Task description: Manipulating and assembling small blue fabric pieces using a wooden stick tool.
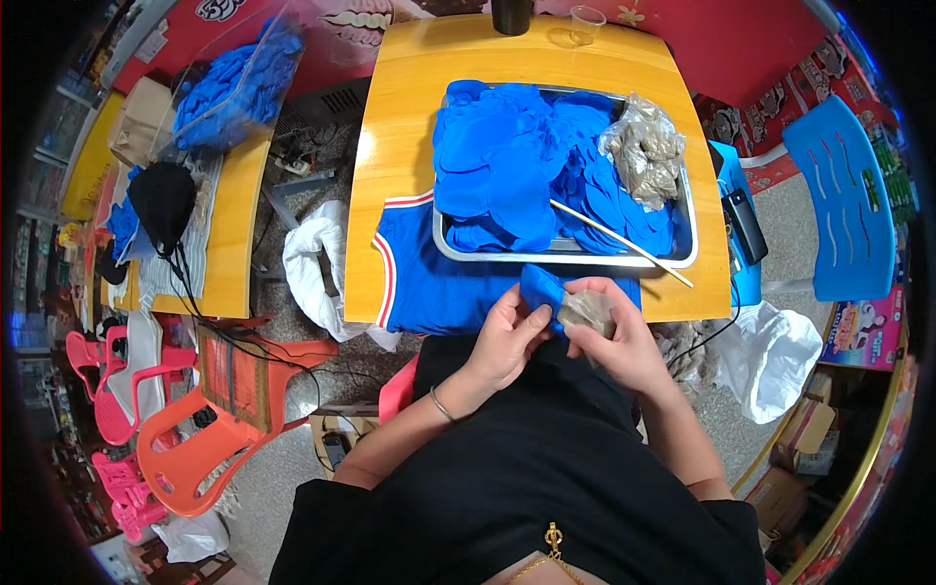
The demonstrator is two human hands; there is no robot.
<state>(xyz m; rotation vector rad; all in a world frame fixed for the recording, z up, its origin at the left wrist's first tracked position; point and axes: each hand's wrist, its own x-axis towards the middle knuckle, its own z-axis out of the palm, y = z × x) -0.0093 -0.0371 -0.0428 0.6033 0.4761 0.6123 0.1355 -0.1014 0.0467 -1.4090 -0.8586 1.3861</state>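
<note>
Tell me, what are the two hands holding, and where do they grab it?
The left hand pinches a blue cloth piece by its lower edge; the right hand cups a small grey-brown bundle in its fingers.

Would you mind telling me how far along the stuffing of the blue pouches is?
Done: cannot tell. In hand: the left hand holds a blue pouch; the right hand holds brownish filling. Left: blue pieces heaped in the tray, and a bag of filling.
</note>
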